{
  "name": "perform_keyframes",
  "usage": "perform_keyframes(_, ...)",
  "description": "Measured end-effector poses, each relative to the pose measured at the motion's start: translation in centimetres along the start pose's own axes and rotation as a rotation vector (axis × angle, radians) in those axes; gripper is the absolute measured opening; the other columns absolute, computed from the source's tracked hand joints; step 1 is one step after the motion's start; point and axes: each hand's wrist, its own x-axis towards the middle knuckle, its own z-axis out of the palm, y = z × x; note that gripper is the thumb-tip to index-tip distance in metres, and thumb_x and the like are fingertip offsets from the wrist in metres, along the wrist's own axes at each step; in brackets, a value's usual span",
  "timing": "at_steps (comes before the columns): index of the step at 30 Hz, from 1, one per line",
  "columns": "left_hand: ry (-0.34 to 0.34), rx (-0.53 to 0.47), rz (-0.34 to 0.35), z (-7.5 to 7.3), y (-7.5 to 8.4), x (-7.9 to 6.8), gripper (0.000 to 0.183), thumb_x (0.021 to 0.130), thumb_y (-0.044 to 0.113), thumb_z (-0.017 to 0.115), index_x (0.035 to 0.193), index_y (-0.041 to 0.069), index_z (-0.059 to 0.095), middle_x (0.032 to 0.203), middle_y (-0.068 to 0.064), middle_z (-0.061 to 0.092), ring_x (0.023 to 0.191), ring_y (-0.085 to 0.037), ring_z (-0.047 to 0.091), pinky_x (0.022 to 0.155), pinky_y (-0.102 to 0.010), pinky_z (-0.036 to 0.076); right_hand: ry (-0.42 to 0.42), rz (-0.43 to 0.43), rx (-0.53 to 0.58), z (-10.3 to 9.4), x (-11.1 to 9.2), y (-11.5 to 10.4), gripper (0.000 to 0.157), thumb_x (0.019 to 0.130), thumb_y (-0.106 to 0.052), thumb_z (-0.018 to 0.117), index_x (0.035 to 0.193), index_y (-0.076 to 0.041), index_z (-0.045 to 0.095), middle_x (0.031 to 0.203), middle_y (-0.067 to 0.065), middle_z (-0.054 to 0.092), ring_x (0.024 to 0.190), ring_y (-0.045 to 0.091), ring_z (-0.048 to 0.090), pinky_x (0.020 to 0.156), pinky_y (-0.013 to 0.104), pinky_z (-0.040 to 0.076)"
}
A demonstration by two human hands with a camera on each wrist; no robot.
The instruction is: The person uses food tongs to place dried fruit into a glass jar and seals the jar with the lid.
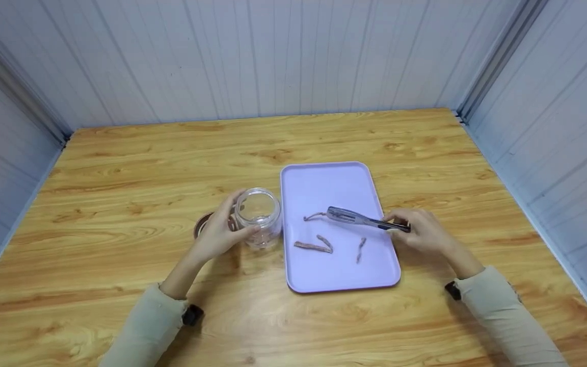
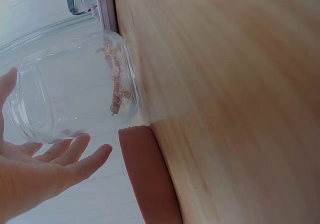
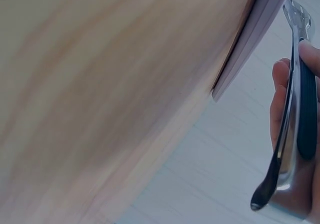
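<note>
My left hand (image 1: 222, 232) holds a clear jar (image 1: 267, 234) around its side, thumb in front and fingers behind. The jar stands upright and uncapped on the table, left of a lilac tray (image 1: 342, 278). Brown dried strips (image 2: 116, 79) lie at its bottom. In my right hand (image 1: 421, 232) is a pair of metal tongs (image 1: 352, 216) with dark grips, held level over the tray. A thin brown strip (image 1: 315, 216) sticks out at the tongs' tips. More strips lie on the tray: a bent one (image 1: 314, 247) and a twisted one (image 1: 361, 250).
A reddish-brown lid (image 2: 150, 179) lies on the wooden table (image 1: 171, 168) just left of the jar, partly behind my left hand in the head view. Pale panelled walls (image 1: 273, 61) border the table at the back and both sides.
</note>
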Motion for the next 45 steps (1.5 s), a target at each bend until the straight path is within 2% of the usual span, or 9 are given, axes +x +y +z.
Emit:
perform_keyframes(7,-0.024,-0.070,-0.008,-0.3,2.5,-0.5,0.073,0.073,0.007,0.072,0.132,-0.006,0.030,0.121,-0.025,0.043,0.097,-0.040,0.047,0.074,-0.050,0.043,0.056,-0.009,0.032,-0.1,-0.2,0.1,0.024,0.073,-0.001,0.068,0.094,-0.011,0.065,0.070,-0.010,0.056,0.060,0.007,0.048,0.051,0.024,0.039)
perform_keyframes(14,-0.025,-0.047,-0.016,0.1,-0.3,0.1,0.077,0.073,0.018,0.073,0.134,0.002,0.029,0.124,-0.020,0.042,0.103,-0.036,0.047,0.077,-0.041,0.045,0.092,-0.019,0.026,-0.9,-0.1,-0.2,0.024,0.073,0.000,0.068,0.094,-0.010,0.065,0.069,-0.011,0.055,0.057,0.006,0.046,0.047,0.023,0.038)
perform_keyframes(18,-0.024,-0.063,-0.019,0.2,-0.7,0.2,0.078,0.072,0.018,0.074,0.135,0.005,0.029,0.125,-0.022,0.041,0.104,-0.036,0.047,0.077,-0.038,0.046,0.108,-0.032,0.020,-1.5,0.0,-0.4,0.020,0.074,-0.004,0.068,0.093,-0.010,0.065,0.068,-0.011,0.055,0.055,0.005,0.046,0.046,0.022,0.038)
perform_keyframes(20,-0.023,-0.068,-0.018,0.1,-0.4,0.1,0.078,0.072,0.016,0.074,0.135,0.003,0.030,0.124,-0.022,0.041,0.104,-0.037,0.047,0.077,-0.039,0.045,0.116,-0.045,0.023,-1.9,0.1,-0.5,0.019,0.075,-0.004,0.068,0.093,-0.010,0.065,0.068,-0.010,0.055,0.054,0.005,0.047,0.046,0.022,0.039)
perform_keyframes(27,-0.026,-0.049,-0.014,-0.3,2.7,-0.5,0.074,0.073,0.005,0.071,0.132,-0.007,0.029,0.121,-0.025,0.043,0.101,-0.034,0.047,0.076,-0.043,0.045,0.146,-0.068,0.056,-3.0,0.5,-1.4,0.019,0.075,0.003,0.067,0.092,-0.004,0.063,0.072,-0.003,0.060,0.055,0.007,0.048,0.046,0.020,0.039)
perform_keyframes(32,-0.027,-0.050,-0.022,-0.3,3.1,-0.6,0.073,0.073,0.004,0.071,0.132,-0.006,0.030,0.122,-0.025,0.043,0.101,-0.034,0.047,0.078,-0.044,0.044,0.171,-0.087,0.065,-3.5,0.8,-1.9,0.022,0.072,0.009,0.067,0.091,-0.001,0.062,0.073,0.004,0.061,0.055,0.012,0.048,0.044,0.023,0.038)
perform_keyframes(36,-0.018,-0.051,-0.014,-0.3,2.5,-0.5,0.073,0.073,0.007,0.072,0.132,-0.005,0.030,0.121,-0.025,0.043,0.100,-0.035,0.048,0.078,-0.046,0.043,0.178,-0.094,0.074,-4.0,1.2,-2.3,0.023,0.073,0.008,0.067,0.093,-0.002,0.063,0.074,0.001,0.061,0.054,0.010,0.047,0.043,0.021,0.037)
perform_keyframes(42,-0.011,-0.028,-0.025,0.0,-0.2,0.0,0.078,0.072,0.019,0.074,0.134,0.002,0.030,0.123,-0.019,0.043,0.106,-0.037,0.045,0.083,-0.043,0.041,0.176,-0.122,0.084,-4.6,1.9,-3.0,0.022,0.077,0.001,0.066,0.097,-0.005,0.063,0.077,-0.004,0.059,0.056,0.008,0.046,0.044,0.020,0.037)
perform_keyframes(45,-0.010,-0.018,-0.022,0.1,-0.8,0.1,0.079,0.072,0.024,0.074,0.135,0.004,0.030,0.124,-0.017,0.043,0.107,-0.036,0.044,0.084,-0.042,0.041,0.177,-0.139,0.060,-4.6,2.3,-3.5,0.021,0.077,0.000,0.066,0.097,-0.006,0.063,0.077,-0.004,0.059,0.057,0.008,0.046,0.045,0.021,0.037)
